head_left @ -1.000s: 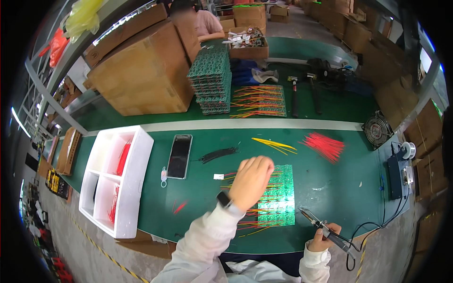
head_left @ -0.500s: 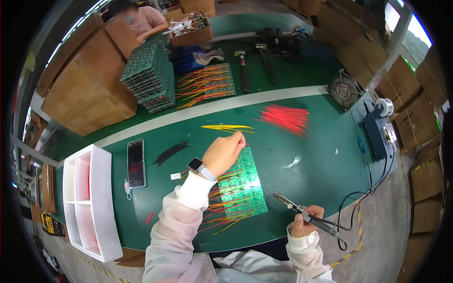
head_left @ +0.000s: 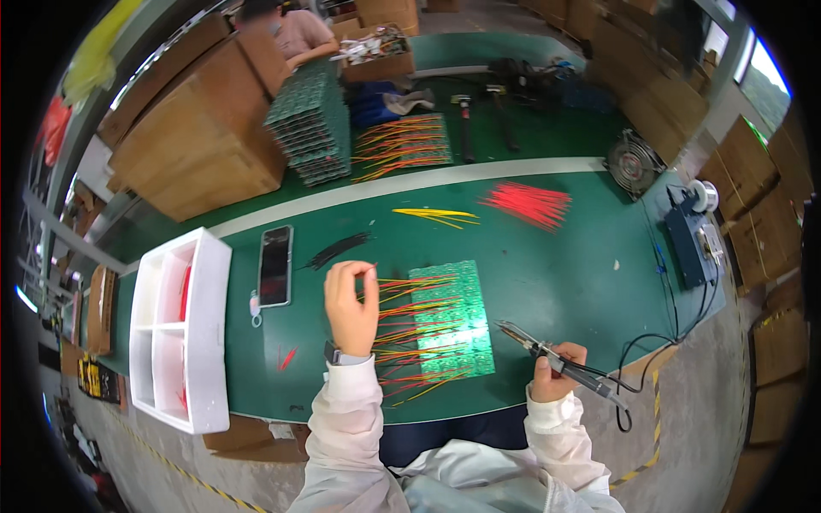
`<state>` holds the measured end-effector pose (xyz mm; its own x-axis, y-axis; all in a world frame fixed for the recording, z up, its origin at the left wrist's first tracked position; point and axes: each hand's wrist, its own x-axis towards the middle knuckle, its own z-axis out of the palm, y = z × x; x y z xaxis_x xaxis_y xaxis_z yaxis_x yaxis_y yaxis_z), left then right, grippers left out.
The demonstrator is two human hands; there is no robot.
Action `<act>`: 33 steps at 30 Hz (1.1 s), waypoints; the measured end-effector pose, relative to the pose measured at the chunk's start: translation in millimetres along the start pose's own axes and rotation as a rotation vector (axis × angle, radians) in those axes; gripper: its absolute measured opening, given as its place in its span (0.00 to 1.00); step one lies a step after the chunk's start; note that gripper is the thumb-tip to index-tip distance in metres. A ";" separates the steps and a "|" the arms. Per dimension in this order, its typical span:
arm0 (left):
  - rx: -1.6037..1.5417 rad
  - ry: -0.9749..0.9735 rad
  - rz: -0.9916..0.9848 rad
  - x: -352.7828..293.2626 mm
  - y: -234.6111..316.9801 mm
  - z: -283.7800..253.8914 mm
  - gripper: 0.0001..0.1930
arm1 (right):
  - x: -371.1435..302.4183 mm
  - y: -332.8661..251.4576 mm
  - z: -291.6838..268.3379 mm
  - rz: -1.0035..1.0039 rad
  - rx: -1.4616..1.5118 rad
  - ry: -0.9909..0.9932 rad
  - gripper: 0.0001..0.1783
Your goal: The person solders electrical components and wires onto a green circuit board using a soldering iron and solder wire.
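In my right hand [head_left: 554, 374] is a soldering iron [head_left: 571, 370] with a black cable. Its tip points up and left, just off the right edge of a green circuit board panel [head_left: 473, 329]. Red and yellow wires [head_left: 398, 336] lie across the panel in rows, their free ends sticking out to the left. My left hand [head_left: 351, 306], with a watch on its wrist, is over the table by the upper wire ends. Its fingers are curled with thumb and forefinger close together; what they pinch, if anything, is too small to make out.
Beyond the panel lie yellow wires [head_left: 434, 215], red wires [head_left: 528, 203] and black wires [head_left: 338, 249]. A phone [head_left: 275, 267] and white foam box [head_left: 209, 333] are left. Right stand a soldering station [head_left: 691, 244] and fan [head_left: 634, 164]. Stacked boards [head_left: 310, 124] and a person [head_left: 304, 34] are behind.
My left hand has moved left and nearer, from the panel's top edge to beside the wire ends. My right hand still holds the soldering iron. The whole view has shifted slightly.
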<state>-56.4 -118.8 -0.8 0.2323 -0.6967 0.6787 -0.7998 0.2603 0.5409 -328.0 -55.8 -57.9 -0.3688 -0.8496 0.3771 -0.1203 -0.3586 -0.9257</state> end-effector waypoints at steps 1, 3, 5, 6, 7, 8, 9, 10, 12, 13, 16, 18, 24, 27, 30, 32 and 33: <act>-0.038 -0.009 -0.023 1.5 0.7 -1.7 0.04 | 0.5 -1.4 -0.2 0.006 0.002 0.000 0.21; -0.014 -0.012 0.004 3.0 -1.3 -2.8 0.04 | 1.0 0.1 -2.0 -0.009 0.030 0.012 0.21; -0.008 -0.008 -0.008 2.7 -4.4 -4.7 0.04 | 3.5 1.0 0.4 -0.034 0.021 0.047 0.22; -0.035 -0.002 -0.060 1.7 -7.8 -5.8 0.03 | 5.1 1.9 0.0 -0.054 0.017 0.063 0.23; -0.062 0.004 -0.110 1.1 -10.7 -7.1 0.03 | 5.8 1.0 2.3 -0.075 0.012 0.080 0.23; -0.082 0.003 -0.143 0.7 -12.8 -8.4 0.02 | 4.7 -3.2 5.1 -0.047 0.014 0.095 0.24; -0.078 0.006 -0.150 0.7 -14.0 -7.9 0.02 | 4.9 -2.6 6.0 -0.044 0.015 0.087 0.24; -0.093 -0.001 -0.167 1.0 -15.2 -7.2 0.02 | 5.2 -1.0 4.8 -0.054 0.001 0.087 0.24; -0.098 -0.020 -0.171 1.6 -15.6 -3.8 0.02 | 5.2 1.5 2.6 -0.054 -0.040 0.090 0.25; -0.100 -0.024 -0.180 1.9 -14.3 -1.6 0.02 | 4.8 3.4 0.7 -0.051 -0.048 0.086 0.25; -0.096 -0.084 -0.139 1.4 -13.9 1.9 0.03 | 4.1 -0.2 3.2 -0.026 -0.083 0.126 0.27; -0.079 -0.117 -0.148 -1.7 -13.7 1.0 0.03 | 0.5 2.2 -1.0 -0.011 -0.128 0.121 0.27; -0.093 -0.204 -0.200 -1.4 -14.5 5.1 0.06 | -1.5 5.8 -6.9 -0.007 -0.270 0.187 0.28; -0.125 -0.221 -0.204 -0.6 -14.4 8.2 0.05 | 0.8 11.6 -4.1 -0.091 -0.300 0.257 0.27; -0.208 -0.214 -0.209 0.3 -9.8 13.2 0.05 | 7.9 6.1 7.1 -0.148 -0.294 0.321 0.26; -0.176 -0.217 -0.195 1.2 -4.6 10.8 0.06 | 9.7 7.6 4.9 -0.167 -0.301 0.254 0.24; -0.176 -0.223 -0.172 0.9 -2.8 10.2 0.07 | 10.1 7.7 3.1 -0.188 -0.287 0.182 0.22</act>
<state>-59.6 -126.9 -6.7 0.2135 -0.8645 0.4550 -0.6468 0.2240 0.7290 -329.8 -68.3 -61.1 -0.4703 -0.6877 0.5530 -0.4451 -0.3562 -0.8216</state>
